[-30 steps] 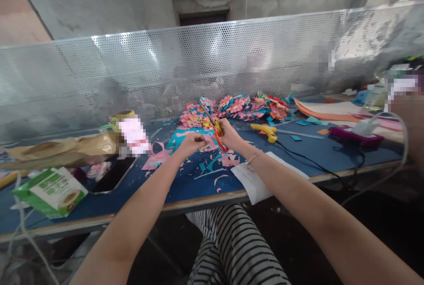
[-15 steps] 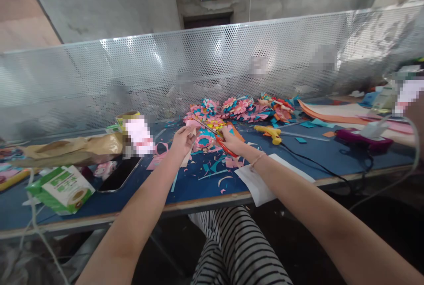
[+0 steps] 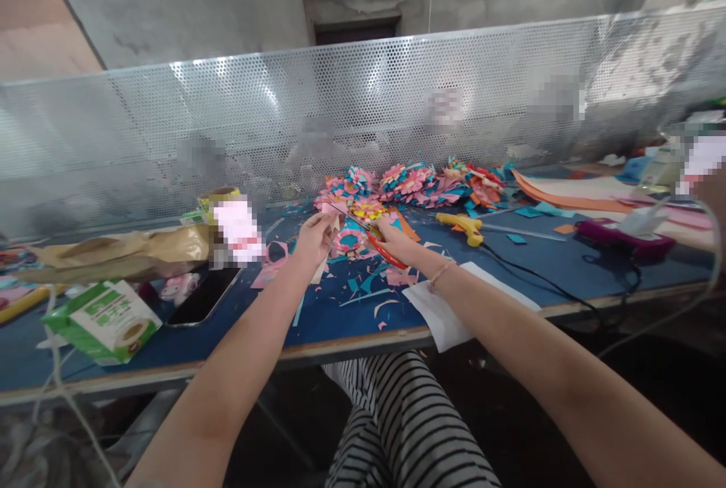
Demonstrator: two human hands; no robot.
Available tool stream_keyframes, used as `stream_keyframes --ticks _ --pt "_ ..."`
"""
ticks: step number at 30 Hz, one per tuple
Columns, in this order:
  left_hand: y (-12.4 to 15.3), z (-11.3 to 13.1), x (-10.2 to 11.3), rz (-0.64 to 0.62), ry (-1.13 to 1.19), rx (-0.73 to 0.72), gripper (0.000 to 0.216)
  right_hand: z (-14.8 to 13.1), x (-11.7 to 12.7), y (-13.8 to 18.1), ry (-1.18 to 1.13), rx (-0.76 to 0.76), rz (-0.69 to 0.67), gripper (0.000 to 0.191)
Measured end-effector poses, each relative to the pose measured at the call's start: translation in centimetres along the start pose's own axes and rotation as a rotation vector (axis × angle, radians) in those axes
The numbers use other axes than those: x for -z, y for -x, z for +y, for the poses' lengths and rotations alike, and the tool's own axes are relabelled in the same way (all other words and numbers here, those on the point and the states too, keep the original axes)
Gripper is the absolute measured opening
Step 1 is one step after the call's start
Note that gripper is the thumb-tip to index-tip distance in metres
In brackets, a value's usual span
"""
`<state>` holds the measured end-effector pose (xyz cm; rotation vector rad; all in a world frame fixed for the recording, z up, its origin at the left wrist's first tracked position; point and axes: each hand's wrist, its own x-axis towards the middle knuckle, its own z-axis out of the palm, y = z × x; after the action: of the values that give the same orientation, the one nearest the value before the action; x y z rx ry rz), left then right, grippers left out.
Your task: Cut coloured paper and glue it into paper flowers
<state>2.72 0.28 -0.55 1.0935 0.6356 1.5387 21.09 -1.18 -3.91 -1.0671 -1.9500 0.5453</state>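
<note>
My left hand (image 3: 311, 237) pinches a small pale pink piece of paper (image 3: 327, 217) held up over the blue table (image 3: 340, 321). My right hand (image 3: 391, 240) grips red-handled scissors (image 3: 379, 244), whose blades point left toward the paper and meet its edge. Below the hands lies a pink and blue paper flower (image 3: 347, 243) among scattered paper scraps (image 3: 368, 285). A row of finished colourful paper flowers (image 3: 414, 184) lies just beyond, against the perforated metal screen (image 3: 363, 110).
A yellow glue gun (image 3: 462, 226) with a black cord lies right of my hands. A white sheet (image 3: 448, 314) overhangs the table's front edge. At left are a phone (image 3: 200, 296), a green and white box (image 3: 107, 321) and a brown paper bag (image 3: 113, 252). A purple device (image 3: 621, 240) sits at right.
My left hand went from a closed fist low over the table to holding up the pink paper. The scissors swung down from pointing up-left to lying against the paper.
</note>
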Motion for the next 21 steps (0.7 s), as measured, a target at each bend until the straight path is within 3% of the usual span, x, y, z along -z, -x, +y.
stream_keyframes --ticks 21 --pt "-0.33 -0.22 0.31 0.019 0.005 0.003 0.022 -0.3 -0.06 -0.02 0.045 -0.015 0.024 0.035"
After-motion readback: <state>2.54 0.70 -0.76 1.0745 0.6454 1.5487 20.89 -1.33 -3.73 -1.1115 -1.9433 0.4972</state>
